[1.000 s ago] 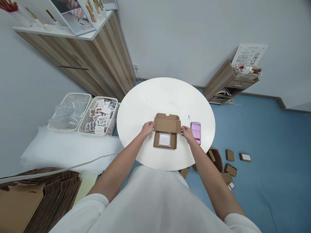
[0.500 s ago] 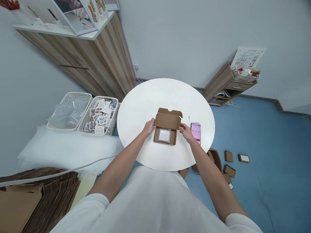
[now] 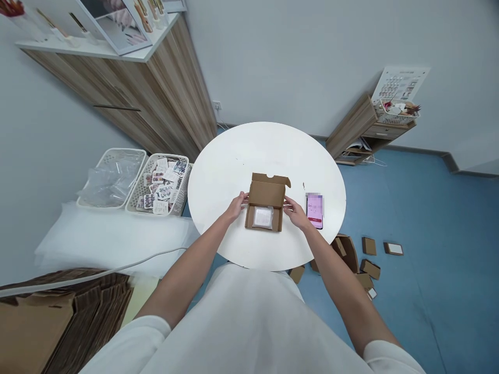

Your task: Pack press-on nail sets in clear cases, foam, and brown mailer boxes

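A small brown cardboard box lies on the round white table with its lid raised. Inside it rests a flat white item wrapped in translucent film; what the wrap covers is too small to make out. My left hand grips the box's left edge near the lid hinge, thumb on top. At the opposite edge, my right hand has its fingers against the side of the box by the lid. A phone with a pink screen lies just right of my right hand.
White baskets of clear bags and printed cards stand left of the table. Below them are white sheets and flattened cardboard. Small boxes lie on the blue floor, right. Cabinets stand behind.
The lid's right side flap, which stuck out beside my right hand, now appears folded inward. My right hand has moved slightly left and down along the box's edge.
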Tool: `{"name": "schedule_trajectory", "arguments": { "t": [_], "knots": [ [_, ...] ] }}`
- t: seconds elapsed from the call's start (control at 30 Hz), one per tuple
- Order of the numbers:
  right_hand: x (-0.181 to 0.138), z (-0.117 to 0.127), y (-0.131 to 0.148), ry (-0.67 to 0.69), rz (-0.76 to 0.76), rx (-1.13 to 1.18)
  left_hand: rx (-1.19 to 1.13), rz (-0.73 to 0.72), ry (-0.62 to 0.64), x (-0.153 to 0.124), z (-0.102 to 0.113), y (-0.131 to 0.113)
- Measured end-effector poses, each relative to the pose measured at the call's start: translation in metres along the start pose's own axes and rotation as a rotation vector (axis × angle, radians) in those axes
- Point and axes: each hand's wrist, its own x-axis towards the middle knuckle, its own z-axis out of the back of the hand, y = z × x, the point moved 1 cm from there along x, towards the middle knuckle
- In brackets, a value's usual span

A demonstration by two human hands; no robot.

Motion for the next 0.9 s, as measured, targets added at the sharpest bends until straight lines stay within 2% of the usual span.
{"name": "schedule_trajectory", "arguments": {
  "t": [0.13,0.27,0.4,0.57,0.73,0.9],
  "knots": [
    [0.0,-0.005,0.001,-0.009,0.013,0.058,-0.033,-0.036,0.012,-0.001,0.0,0.001],
    [-0.013,-0.009,-0.005,-0.005,0.019,0.135,-0.108,-0.053,0.014,-0.01,-0.002,0.017],
    [-0.025,-0.011,-0.01,0.001,-0.006,0.086,-0.159,-0.001,0.012,-0.018,0.0,0.033],
    [-0.031,-0.007,-0.013,0.042,-0.017,0.006,-0.064,0.074,0.037,-0.024,0.009,0.033],
    [-0.037,-0.004,-0.015,0.059,-0.116,0.043,0.094,0.126,0.014,-0.027,0.008,0.03],
    [-0.043,-0.016,-0.021,-0.012,-0.312,0.21,0.18,0.209,-0.068,-0.027,0.002,0.043]
  ]
}}
